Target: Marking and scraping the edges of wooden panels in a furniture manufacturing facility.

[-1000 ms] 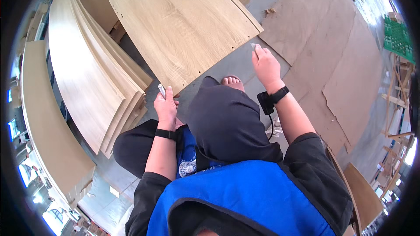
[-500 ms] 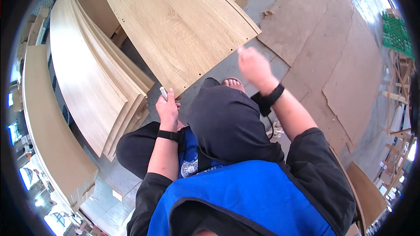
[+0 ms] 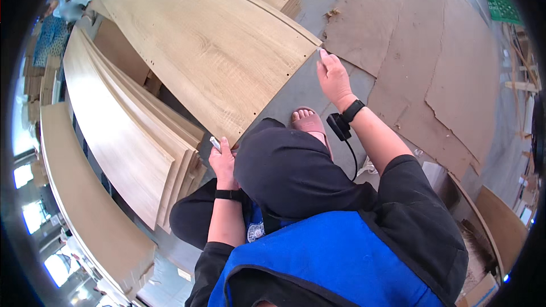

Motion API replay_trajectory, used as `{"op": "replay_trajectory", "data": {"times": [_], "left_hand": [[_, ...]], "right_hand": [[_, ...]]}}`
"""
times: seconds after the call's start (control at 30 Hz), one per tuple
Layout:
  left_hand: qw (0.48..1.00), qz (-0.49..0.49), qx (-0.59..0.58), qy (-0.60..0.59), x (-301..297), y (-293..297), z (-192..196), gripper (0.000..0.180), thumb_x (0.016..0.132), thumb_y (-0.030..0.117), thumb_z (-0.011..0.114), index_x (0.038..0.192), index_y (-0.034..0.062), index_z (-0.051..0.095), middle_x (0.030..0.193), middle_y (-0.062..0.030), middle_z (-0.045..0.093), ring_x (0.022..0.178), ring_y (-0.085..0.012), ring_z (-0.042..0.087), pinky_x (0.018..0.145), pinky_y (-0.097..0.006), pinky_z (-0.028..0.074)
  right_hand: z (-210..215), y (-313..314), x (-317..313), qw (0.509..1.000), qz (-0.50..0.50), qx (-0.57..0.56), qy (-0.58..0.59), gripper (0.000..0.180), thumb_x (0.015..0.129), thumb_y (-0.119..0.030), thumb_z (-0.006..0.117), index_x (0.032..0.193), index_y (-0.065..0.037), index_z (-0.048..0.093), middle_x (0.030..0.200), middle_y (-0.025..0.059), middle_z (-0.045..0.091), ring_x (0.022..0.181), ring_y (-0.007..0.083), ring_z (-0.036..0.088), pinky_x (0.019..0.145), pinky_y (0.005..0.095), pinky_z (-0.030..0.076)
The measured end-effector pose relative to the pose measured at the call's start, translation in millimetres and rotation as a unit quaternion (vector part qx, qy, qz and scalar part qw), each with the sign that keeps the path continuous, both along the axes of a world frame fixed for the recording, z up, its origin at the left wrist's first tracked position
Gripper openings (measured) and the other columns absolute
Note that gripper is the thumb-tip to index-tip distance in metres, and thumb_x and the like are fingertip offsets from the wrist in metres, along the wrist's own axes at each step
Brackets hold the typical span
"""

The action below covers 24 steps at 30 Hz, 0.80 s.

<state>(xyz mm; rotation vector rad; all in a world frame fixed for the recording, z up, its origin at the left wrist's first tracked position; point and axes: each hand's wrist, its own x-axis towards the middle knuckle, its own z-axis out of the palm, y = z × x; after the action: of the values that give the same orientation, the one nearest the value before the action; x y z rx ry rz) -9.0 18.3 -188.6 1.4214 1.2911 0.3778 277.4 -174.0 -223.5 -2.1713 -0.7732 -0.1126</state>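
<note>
A large pale wood panel [image 3: 210, 40] is lying flat over stacked boards [image 3: 131, 136], the person crouching at its near edge. The right hand [image 3: 333, 77] is pinching something tiny at the panel's right corner; the left hand [image 3: 222, 162] is gripping a small light tool [image 3: 215, 144] at the near corner. Edge work appears underway, unfinished.

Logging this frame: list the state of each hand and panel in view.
Left hand: closed on a small white object at the panel's near corner.
Right hand: fingertips at the panel's far corner.
Wood panel: flat on a stack.
Side stack of panels: leaning, edges fanned.
</note>
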Motion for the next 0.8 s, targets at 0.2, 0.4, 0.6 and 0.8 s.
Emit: {"op": "replay_trajectory", "data": {"times": [0.2,0.4,0.6,0.8], "left_hand": [[1.0,-0.002,-0.016,-0.015,3.7,-0.7,-3.8,0.032,0.096,0.032,0.057,0.085,0.001,0.056,0.071,-0.0092,0.065,0.05,-0.007,0.052,0.046,-0.023,0.042],[0.998,-0.003,-0.028,-0.05,-8.9,11.7,-21.4,0.035,0.096,0.033,0.057,0.083,-0.0006,0.057,0.069,-0.0054,0.062,0.053,-0.0079,0.051,0.048,-0.026,0.043],[0.998,-0.028,0.055,0.017,-21.3,21.5,-44.2,0.038,0.095,0.035,0.059,0.08,-0.0006,0.059,0.065,-0.0001,0.055,0.058,-0.0069,0.044,0.052,-0.028,0.041],[0.999,-0.024,0.038,-0.009,-30.3,27.2,-51.2,0.037,0.094,0.034,0.06,0.077,0.0012,0.057,0.065,0.0006,0.053,0.059,-0.0065,0.042,0.051,-0.027,0.039]], "right_hand": [[-10.9,-0.7,-49.2,0.985,0.146,0.031,0.09,0.03,0.087,-0.008,0.057,0.116,-0.001,0.057,0.086,0.0173,0.055,0.082,0.0353,0.057,0.072,0.0391,0.048],[-18.0,11.5,0.9,0.978,-0.057,0.147,0.134,0.037,0.088,-0.009,0.057,0.124,0.0,0.054,0.093,0.0201,0.059,0.081,0.032,0.061,0.074,0.0388,0.049],[-15.9,0.2,-63.6,0.973,0.215,0.054,0.064,0.022,0.089,-0.009,0.054,0.11,-0.005,0.054,0.087,0.0169,0.055,0.078,0.0351,0.058,0.068,0.0414,0.05],[-6.5,16.8,-44.8,0.992,0.055,0.07,0.086,0.023,0.09,-0.011,0.051,0.113,-0.006,0.055,0.089,0.0167,0.054,0.076,0.0349,0.058,0.066,0.0422,0.049]]}}
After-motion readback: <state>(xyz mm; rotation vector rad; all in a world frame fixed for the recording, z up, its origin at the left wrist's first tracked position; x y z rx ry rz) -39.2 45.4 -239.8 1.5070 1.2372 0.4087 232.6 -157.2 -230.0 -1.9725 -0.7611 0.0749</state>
